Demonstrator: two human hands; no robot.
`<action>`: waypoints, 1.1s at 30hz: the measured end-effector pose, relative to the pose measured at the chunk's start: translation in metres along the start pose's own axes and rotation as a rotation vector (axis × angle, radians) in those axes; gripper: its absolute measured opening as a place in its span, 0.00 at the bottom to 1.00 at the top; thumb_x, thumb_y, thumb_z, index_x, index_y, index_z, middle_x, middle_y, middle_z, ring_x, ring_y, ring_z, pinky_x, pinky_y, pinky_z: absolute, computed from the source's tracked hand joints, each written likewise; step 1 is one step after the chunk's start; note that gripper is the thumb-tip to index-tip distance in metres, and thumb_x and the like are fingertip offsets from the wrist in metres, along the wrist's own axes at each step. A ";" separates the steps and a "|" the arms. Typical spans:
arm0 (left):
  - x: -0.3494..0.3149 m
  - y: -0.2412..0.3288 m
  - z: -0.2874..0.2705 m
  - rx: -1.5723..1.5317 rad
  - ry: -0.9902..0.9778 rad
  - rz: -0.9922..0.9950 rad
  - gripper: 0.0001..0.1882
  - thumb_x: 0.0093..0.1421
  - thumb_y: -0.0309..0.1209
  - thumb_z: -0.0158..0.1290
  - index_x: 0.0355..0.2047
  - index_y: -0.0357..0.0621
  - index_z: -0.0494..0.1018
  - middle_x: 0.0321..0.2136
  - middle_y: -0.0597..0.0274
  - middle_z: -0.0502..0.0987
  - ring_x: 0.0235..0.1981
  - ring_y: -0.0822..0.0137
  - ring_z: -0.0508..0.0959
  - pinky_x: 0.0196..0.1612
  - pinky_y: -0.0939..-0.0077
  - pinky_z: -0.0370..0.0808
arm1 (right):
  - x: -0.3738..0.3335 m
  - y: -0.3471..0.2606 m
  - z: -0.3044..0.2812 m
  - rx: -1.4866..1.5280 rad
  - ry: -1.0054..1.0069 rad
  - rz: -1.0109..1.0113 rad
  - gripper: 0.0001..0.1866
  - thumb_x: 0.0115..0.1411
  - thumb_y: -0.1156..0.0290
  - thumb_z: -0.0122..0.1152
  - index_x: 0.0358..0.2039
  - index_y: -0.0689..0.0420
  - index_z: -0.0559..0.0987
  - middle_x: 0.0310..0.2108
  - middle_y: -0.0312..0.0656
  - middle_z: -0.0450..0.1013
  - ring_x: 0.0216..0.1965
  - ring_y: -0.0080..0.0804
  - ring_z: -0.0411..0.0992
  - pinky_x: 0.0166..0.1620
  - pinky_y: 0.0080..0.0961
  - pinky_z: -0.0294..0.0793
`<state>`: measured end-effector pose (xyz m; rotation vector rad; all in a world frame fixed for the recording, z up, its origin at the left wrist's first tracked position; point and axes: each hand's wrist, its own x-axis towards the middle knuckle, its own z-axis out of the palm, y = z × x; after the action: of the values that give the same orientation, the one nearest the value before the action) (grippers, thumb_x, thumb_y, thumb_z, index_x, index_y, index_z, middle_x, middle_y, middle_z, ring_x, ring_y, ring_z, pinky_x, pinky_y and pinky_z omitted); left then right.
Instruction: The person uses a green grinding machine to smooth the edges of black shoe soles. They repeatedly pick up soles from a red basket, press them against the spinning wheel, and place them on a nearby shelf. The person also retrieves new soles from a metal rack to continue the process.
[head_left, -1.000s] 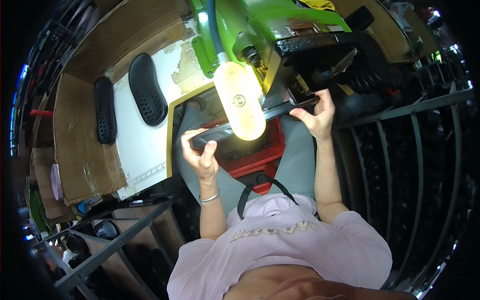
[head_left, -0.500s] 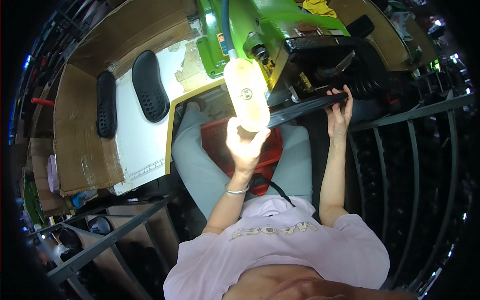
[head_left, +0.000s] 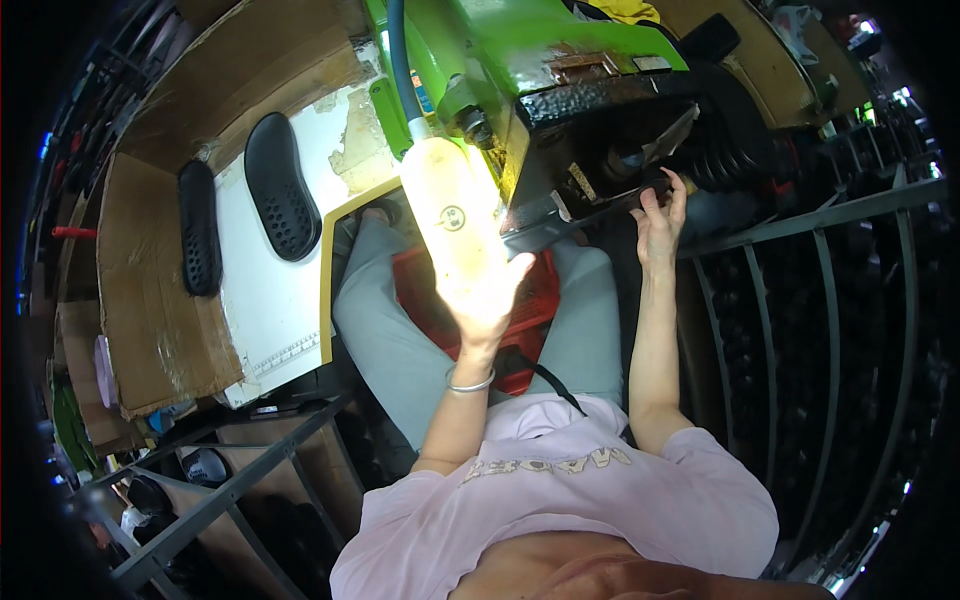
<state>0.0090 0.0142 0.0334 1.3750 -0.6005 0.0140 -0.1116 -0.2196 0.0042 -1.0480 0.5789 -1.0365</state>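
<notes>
A bright lamp (head_left: 450, 215) on a grey stem glares over my left hand (head_left: 480, 312), hiding its fingers; only the thumb shows, sticking out to the right near one end of a long black shoe sole (head_left: 545, 236). I cannot see whether that hand grips the sole. My right hand (head_left: 660, 215) has its fingers bent around the sole's other end. The sole lies along the front of the dark opening of a green machine (head_left: 590, 45). On the white board (head_left: 275, 320) at the left rest a black sole (head_left: 283, 190) and, beside it, a narrower-looking one (head_left: 200, 228).
Cardboard walls (head_left: 150, 250) surround the white board on the left. A red plastic container (head_left: 530, 295) sits between my knees. Metal racks flank me, with bars at the right (head_left: 830, 215) and lower left (head_left: 235, 490). A corrugated black hose (head_left: 740, 165) runs by the machine's right side.
The sole has moved up and left, closer against the machine's opening. Both hands have shifted slightly left, and the left fingers have gone behind the lamp's glare. The view has shifted slightly.
</notes>
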 end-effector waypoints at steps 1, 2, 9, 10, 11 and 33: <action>-0.001 -0.001 -0.003 -0.071 0.018 -0.037 0.24 0.44 0.17 0.65 0.39 0.38 0.66 0.34 0.61 0.69 0.36 0.69 0.73 0.41 0.75 0.74 | -0.002 -0.001 0.001 -0.015 0.003 -0.012 0.32 0.49 0.74 0.73 0.54 0.52 0.67 0.39 0.34 0.65 0.41 0.24 0.65 0.44 0.24 0.71; -0.001 -0.001 -0.008 -0.071 0.035 -0.025 0.24 0.44 0.15 0.64 0.41 0.37 0.66 0.34 0.60 0.70 0.35 0.70 0.74 0.38 0.77 0.75 | -0.004 -0.001 0.000 -0.066 -0.004 -0.052 0.32 0.49 0.74 0.73 0.53 0.53 0.68 0.39 0.35 0.65 0.42 0.24 0.65 0.45 0.23 0.71; 0.004 0.007 -0.040 -0.376 0.181 -0.208 0.15 0.47 0.18 0.57 0.34 0.38 0.66 0.30 0.65 0.66 0.32 0.73 0.68 0.39 0.80 0.68 | -0.020 -0.003 0.039 -0.195 -0.059 -0.252 0.32 0.45 0.75 0.74 0.51 0.57 0.70 0.42 0.37 0.67 0.41 0.22 0.66 0.42 0.17 0.69; 0.003 0.003 -0.046 -0.381 0.189 -0.215 0.14 0.47 0.18 0.57 0.34 0.38 0.66 0.30 0.65 0.66 0.32 0.74 0.68 0.37 0.80 0.68 | -0.022 -0.002 0.044 -0.208 -0.085 -0.241 0.32 0.45 0.76 0.75 0.51 0.57 0.70 0.41 0.37 0.68 0.40 0.22 0.67 0.40 0.17 0.69; 0.001 -0.007 -0.058 -0.387 0.197 -0.222 0.14 0.48 0.19 0.57 0.34 0.38 0.66 0.30 0.65 0.66 0.31 0.74 0.67 0.36 0.80 0.68 | -0.026 0.000 0.049 -0.220 -0.112 -0.231 0.32 0.45 0.76 0.75 0.51 0.57 0.69 0.40 0.37 0.68 0.39 0.21 0.67 0.39 0.16 0.70; -0.020 0.011 -0.073 0.020 -0.163 0.242 0.28 0.34 0.32 0.74 0.29 0.41 0.67 0.31 0.54 0.69 0.35 0.62 0.72 0.51 0.47 0.75 | -0.098 -0.055 0.097 -0.878 -0.859 -0.775 0.05 0.47 0.75 0.65 0.27 0.56 0.79 0.28 0.36 0.73 0.33 0.33 0.69 0.40 0.29 0.64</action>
<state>0.0164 0.0901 0.0302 1.3234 -0.9029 0.1036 -0.0982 -0.0979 0.0871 -2.4459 -0.1647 -0.8280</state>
